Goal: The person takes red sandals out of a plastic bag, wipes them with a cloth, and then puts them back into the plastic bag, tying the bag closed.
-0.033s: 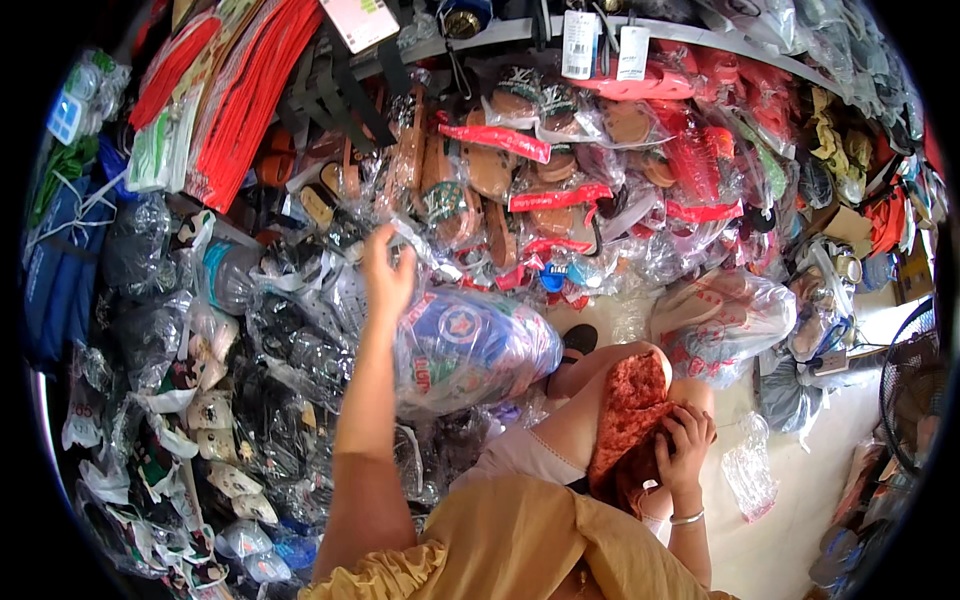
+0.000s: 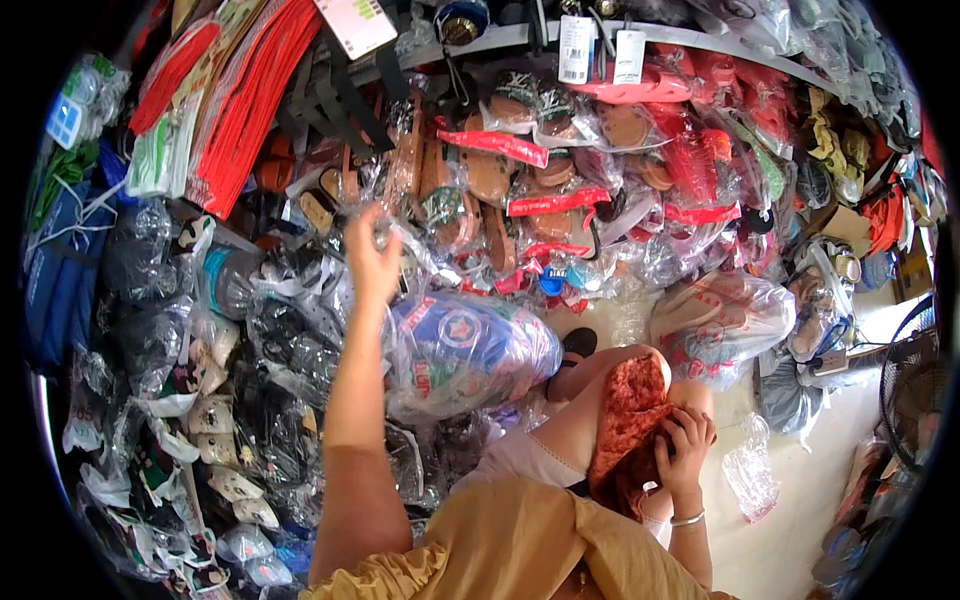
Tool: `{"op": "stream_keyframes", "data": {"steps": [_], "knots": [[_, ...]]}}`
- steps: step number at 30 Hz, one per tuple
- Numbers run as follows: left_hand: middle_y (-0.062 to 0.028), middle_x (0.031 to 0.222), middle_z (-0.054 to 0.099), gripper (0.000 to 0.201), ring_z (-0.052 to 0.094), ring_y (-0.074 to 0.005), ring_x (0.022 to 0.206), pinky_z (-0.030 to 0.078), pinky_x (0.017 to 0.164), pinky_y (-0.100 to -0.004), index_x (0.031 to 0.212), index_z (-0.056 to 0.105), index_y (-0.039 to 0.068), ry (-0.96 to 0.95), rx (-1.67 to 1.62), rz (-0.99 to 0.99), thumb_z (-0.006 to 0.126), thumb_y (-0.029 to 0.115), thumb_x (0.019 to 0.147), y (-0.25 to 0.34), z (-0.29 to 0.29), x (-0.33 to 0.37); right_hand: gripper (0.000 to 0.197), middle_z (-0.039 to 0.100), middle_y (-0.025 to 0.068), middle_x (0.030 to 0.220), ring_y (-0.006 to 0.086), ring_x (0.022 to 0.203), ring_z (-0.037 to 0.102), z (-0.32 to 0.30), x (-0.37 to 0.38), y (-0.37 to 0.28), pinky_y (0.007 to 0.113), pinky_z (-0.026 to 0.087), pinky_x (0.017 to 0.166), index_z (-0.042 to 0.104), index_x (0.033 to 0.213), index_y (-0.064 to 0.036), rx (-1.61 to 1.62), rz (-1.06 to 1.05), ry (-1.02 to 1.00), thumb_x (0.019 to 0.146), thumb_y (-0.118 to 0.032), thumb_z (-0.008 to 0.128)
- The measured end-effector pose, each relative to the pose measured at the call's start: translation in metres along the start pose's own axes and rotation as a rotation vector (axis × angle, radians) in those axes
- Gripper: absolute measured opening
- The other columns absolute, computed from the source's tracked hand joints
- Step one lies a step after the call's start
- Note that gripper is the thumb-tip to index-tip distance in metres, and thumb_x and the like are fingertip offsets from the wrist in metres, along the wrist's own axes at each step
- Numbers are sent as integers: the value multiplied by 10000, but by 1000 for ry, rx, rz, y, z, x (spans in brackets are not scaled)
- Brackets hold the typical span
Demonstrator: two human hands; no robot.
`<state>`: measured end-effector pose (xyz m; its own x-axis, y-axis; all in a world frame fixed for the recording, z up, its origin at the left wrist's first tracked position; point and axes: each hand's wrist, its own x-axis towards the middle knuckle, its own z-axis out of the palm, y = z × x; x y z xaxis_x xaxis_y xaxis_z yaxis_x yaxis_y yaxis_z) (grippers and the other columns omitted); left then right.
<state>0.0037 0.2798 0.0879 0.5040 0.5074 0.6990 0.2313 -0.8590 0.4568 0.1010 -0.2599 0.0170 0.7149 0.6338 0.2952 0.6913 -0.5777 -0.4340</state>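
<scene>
My left hand is stretched out over a heap of plastic-wrapped footwear, next to crinkled clear plastic wrapping. Its thumb and fingers are apart, and I see nothing held between them. Just beneath it lies a large clear bag with blue, red and green printed contents. My right hand rests on my bent knee, fingers spread and slightly curved over a rust-red plush cloth. The cloth drapes between my legs. Brown sandals in clear bags with red strips are piled beyond my left hand.
Another filled plastic bag stands past my knees. A crumpled clear wrapper lies on the pale floor at right, near a black fan guard. Red strips hang at upper left. Bagged slippers crowd the left side.
My left hand has moved slightly left and away from me, its fingers curling a little. The right hand and the cloth have stayed put.
</scene>
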Motion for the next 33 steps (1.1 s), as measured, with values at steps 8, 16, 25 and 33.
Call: {"op": "stream_keyframes", "data": {"steps": [8,16,25,33], "knots": [[-238,1316,484,732,421,-418,1258,336,1062,-477,1372,417,49,72,411,425,758,294,773,38,-35,204,234,606,89,1139,322,1187,508,-1,1,-1,524,321,1030,653,964,-94,12,-7,20,734,-135,657],[-226,1268,515,744,497,-410,1164,409,996,-452,1387,412,96,-112,430,215,750,325,765,45,-26,221,236,610,76,1127,309,1172,520,-6,0,1,511,331,1023,660,960,-106,36,-5,55,726,-137,661],[-182,1185,537,718,520,-391,1091,438,955,-452,1370,452,132,-101,619,256,741,321,741,40,-22,223,228,615,72,1110,304,1163,528,-6,2,0,501,332,1022,673,945,-103,52,-12,59,718,-124,668],[-160,1168,528,705,514,-372,1081,441,947,-441,1373,459,152,-96,659,261,733,328,748,46,-21,219,217,618,71,1105,300,1160,529,-4,2,2,498,334,1022,670,935,-101,47,-18,52,720,-135,668]]}}
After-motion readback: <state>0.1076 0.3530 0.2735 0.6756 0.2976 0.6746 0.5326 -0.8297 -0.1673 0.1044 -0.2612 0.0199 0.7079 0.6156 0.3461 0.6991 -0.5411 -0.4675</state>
